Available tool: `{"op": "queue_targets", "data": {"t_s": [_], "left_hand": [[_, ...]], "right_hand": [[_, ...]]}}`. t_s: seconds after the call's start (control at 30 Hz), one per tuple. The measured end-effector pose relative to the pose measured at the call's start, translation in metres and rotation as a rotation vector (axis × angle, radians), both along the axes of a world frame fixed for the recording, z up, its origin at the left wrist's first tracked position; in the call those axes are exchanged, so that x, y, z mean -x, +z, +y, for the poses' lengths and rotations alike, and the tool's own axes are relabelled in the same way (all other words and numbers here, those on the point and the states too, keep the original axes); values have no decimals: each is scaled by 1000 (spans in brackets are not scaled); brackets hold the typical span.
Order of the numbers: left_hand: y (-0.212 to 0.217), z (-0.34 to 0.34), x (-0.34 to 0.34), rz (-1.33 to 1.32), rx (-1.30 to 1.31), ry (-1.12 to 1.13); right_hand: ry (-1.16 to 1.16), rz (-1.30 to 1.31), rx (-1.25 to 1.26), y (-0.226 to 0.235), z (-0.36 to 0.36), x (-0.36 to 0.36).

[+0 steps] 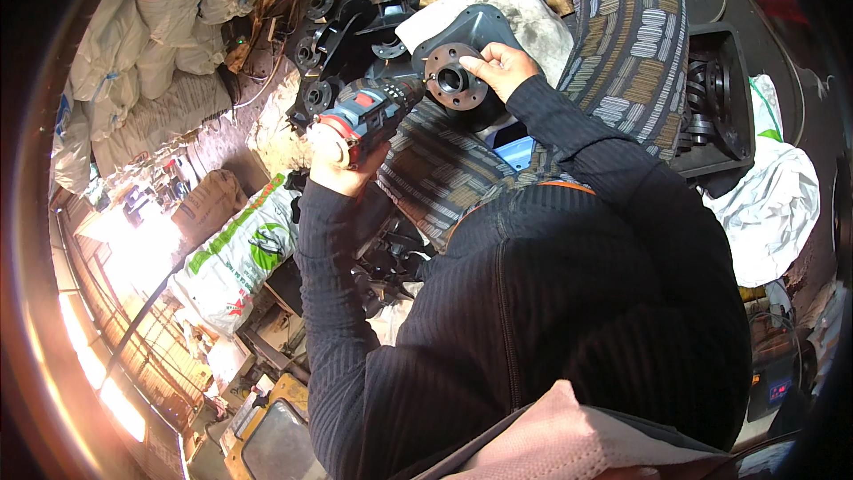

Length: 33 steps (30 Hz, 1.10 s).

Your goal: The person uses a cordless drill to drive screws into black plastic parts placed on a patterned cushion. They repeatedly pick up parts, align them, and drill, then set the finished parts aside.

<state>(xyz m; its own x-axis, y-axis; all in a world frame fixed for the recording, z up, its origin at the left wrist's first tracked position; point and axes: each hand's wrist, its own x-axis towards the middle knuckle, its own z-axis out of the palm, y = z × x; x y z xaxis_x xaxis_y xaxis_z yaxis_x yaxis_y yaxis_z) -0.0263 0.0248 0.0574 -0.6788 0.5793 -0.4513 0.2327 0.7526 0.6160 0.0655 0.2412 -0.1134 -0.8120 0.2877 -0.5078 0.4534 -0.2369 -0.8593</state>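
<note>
Pinching a dark hub flange (471, 92) over patterned fabric (435, 169), the person's right hand (503, 69) steadies it while the left hand (341, 178) wraps a cordless drill (369, 111), nose by the flange's left edge. Screw-driving seems in hand; next calls for squaring the bit.

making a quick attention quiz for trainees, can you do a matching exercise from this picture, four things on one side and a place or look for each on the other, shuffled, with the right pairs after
Things:
1. power drill
2. flanged hub
3. black crate
4. patterned fabric

Places or looks:
A. covered in short striped blocks
B. gripped in the left hand
C. at the fingertips of the right hand
D. on the picture's right side, holding dark parts

Right pairs: 1-B, 2-C, 3-D, 4-A
</note>
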Motion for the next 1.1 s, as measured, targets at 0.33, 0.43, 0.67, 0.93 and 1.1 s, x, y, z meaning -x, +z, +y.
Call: {"op": "queue_targets", "data": {"t_s": [0.33,0.43,0.67,0.93,1.1], "left_hand": [[24,55,19,64,485,-175],[25,52,17,161,393,-276],[2,32,16,101,348,-250],[-31,19,25,262,394,-437],[-4,25,5,222,253,-223]], "right_hand": [[-35,-60,-289,-17,1,-4],[-45,-33,-294,-14,-1,-7],[-25,-56,-272,-9,-1,-13],[78,-81,-310,-19,2,-11],[168,-174,-328,-6,13,-1]]}}
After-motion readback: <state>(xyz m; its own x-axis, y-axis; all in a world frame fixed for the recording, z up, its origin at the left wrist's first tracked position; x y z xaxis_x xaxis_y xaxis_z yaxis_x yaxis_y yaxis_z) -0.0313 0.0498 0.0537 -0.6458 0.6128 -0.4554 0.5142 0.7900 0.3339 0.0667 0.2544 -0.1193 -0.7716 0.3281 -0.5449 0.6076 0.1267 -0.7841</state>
